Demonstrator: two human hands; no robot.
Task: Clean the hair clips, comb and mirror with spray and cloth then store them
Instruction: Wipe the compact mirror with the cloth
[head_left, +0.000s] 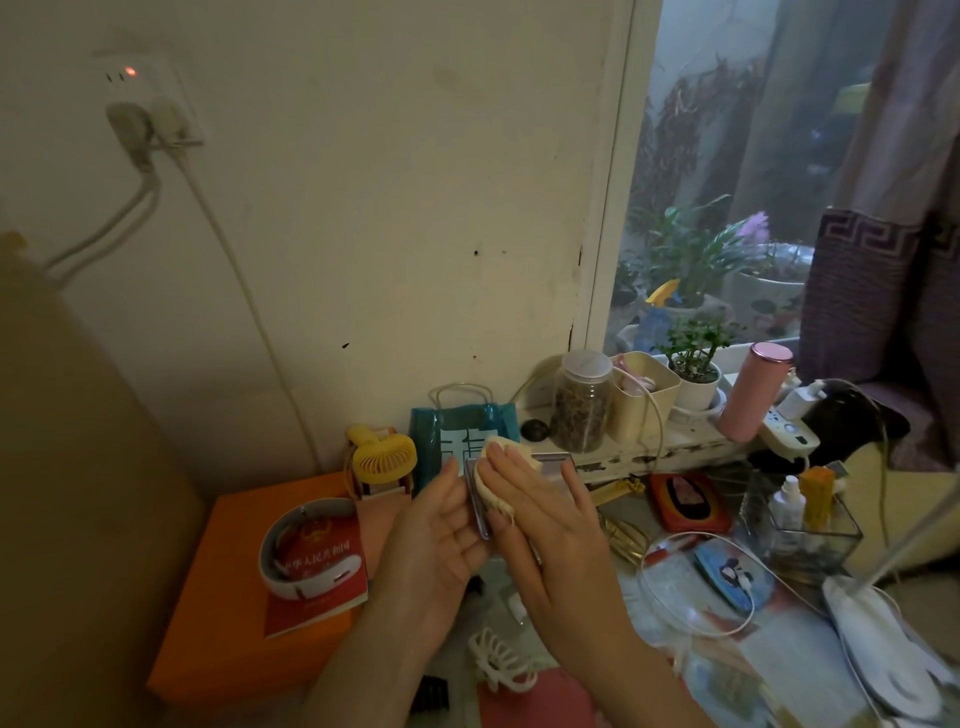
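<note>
My left hand (434, 540) holds a small rectangular mirror (550, 464) upright by its left edge, above the table. My right hand (540, 519) presses a cream cloth (506, 449) flat against the mirror's face with straight fingers. Most of the mirror is hidden behind the cloth and hand. A white claw hair clip (501, 662) lies on the table below my wrists. A dark clip (431, 693) lies near it to the left, partly hidden by my left forearm. I see no comb and no spray bottle that I can make out.
An orange box (218, 613) with a red booklet and a white band stands at the left. A yellow fan (382, 457) and a teal bag (457, 431) stand behind my hands. The sill holds a jar (579, 405), a beige container, a potted plant and a pink bottle (756, 395). Cables and a glass box (800, 525) crowd the right.
</note>
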